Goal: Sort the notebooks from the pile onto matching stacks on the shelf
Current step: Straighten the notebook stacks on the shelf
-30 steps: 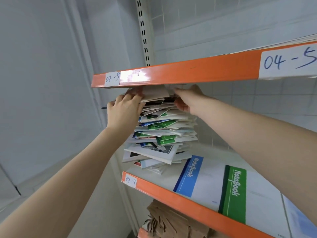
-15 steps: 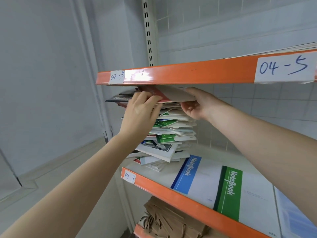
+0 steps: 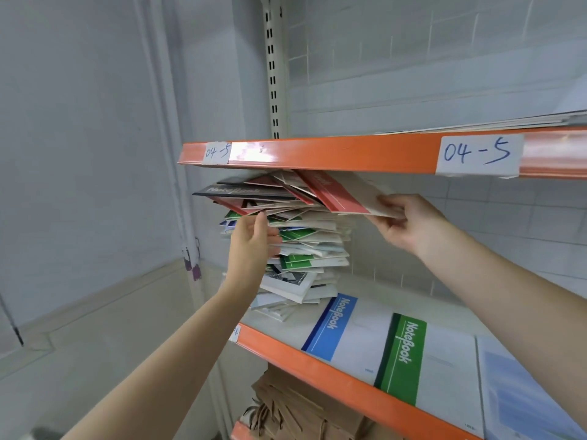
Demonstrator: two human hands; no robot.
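Note:
A tall, untidy pile of notebooks (image 3: 305, 249) stands at the left end of the shelf marked 04-4 (image 3: 317, 363), reaching up to the shelf above. My right hand (image 3: 403, 220) pinches the corner of a red-and-white notebook (image 3: 343, 195) that sticks out to the right from the top of the pile. With its fingers straight, my left hand (image 3: 254, 239) rests against the pile's left side, under a black notebook (image 3: 235, 192) that juts out to the left. Flat on the shelf to the right lie a blue notebook (image 3: 336, 325) and a green notebook (image 3: 403, 354).
The orange edge of the upper shelf, marked 04-5 (image 3: 349, 154), hangs just above the pile, with flat papers (image 3: 508, 122) on top of it. A pale blue notebook (image 3: 524, 401) lies at the far right. Brown paper bags (image 3: 301, 408) fill the shelf below.
My right hand has drawn the red-and-white notebook out to the right from the top of the pile. My left hand has dropped from the top to the pile's side. The top notebooks have shifted.

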